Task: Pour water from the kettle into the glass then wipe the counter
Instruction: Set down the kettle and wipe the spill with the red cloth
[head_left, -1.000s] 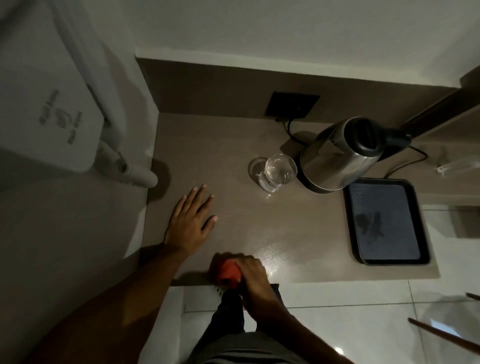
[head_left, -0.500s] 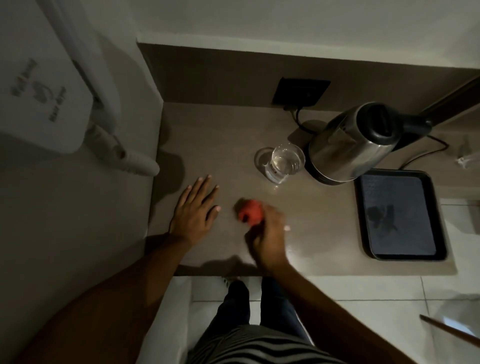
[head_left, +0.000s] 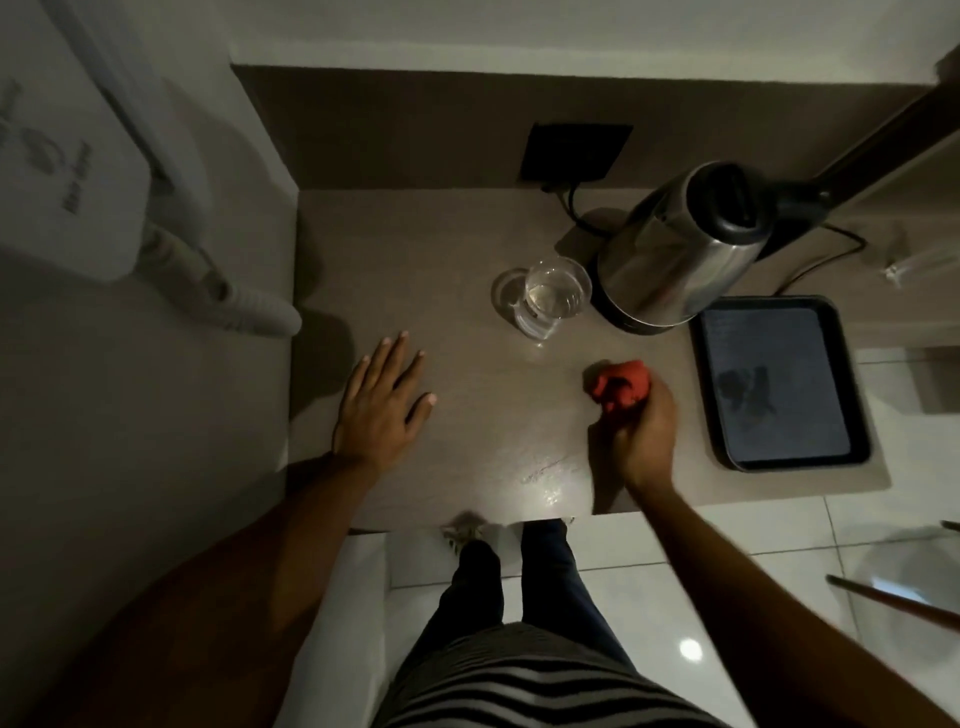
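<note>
A steel kettle (head_left: 675, 254) with a black lid stands on its base at the back right of the brown counter (head_left: 467, 234). Just left of it is a clear glass (head_left: 550, 299) holding water. My right hand (head_left: 641, 431) grips a bunched red cloth (head_left: 621, 384) pressed on the counter, below the kettle and left of the tray. My left hand (head_left: 382, 402) lies flat on the counter's left side, fingers spread, holding nothing.
A black tray (head_left: 852, 415) sits at the counter's right end. A black wall socket (head_left: 576, 150) with a cord is behind the kettle. A white wall-mounted hair dryer (head_left: 171, 208) hangs at the left. Wet streaks (head_left: 550, 473) shine near the front edge. White tiled floor lies below.
My right hand has carried the red cloth from the counter's front edge up to its middle, then rightward toward the tray. My left hand has stayed flat in place.
</note>
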